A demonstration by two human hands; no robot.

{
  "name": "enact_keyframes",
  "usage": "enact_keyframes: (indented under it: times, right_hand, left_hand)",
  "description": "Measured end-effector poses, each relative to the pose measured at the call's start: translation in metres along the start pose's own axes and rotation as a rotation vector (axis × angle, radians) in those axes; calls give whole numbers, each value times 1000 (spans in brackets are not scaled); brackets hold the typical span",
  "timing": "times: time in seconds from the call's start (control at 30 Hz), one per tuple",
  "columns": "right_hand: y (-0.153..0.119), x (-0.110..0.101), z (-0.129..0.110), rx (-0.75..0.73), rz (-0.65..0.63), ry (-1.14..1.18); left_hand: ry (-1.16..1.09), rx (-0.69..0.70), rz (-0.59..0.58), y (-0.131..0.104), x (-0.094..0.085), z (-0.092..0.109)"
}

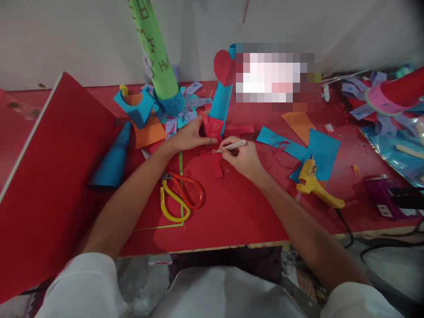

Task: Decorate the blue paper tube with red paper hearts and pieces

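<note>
My right hand (247, 160) grips a white pen (237, 145), its tip on a small red piece with white strokes just left of the fingers. My left hand (188, 135) is closed around a red paper strip (215, 127) that carries white letters, thumb laid across its lower end. Behind that strip stands a blue paper column (221, 100) with a red paper heart (223, 67) near its top. Scissors (181, 194) with one yellow and one red handle lie below my left hand. A small red paper piece (217, 168) rests below the pen tip.
A green tube with writing (159, 62) stands in a blue base at the back. Left are a blue paper cone (114, 159) and a large red board (56, 176). Right are blue paper (324, 148), a yellow glue gun (309, 179) with its cord, and a purple box (380, 194).
</note>
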State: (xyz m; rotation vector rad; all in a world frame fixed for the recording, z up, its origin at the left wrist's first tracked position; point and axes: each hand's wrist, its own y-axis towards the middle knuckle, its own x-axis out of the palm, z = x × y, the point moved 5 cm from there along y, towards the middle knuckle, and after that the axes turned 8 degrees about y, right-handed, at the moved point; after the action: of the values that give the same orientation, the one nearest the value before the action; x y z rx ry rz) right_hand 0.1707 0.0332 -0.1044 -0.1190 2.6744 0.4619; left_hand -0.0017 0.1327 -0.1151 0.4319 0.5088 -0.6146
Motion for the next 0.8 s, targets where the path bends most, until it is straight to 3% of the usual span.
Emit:
enact_keyframes:
  times: [0.13,0.43,0.8]
  right_hand:
    - [-4,-3,-4,-18,28,22]
    - [-6,4,-7,9,-78,11]
    - [-9,-2,-8,11,-15,29]
  left_hand:
    - [-1,4,-4,1,0,1]
    - [17,-12,-5,0,-2,-1]
    - [9,11,-22,1,-1,0]
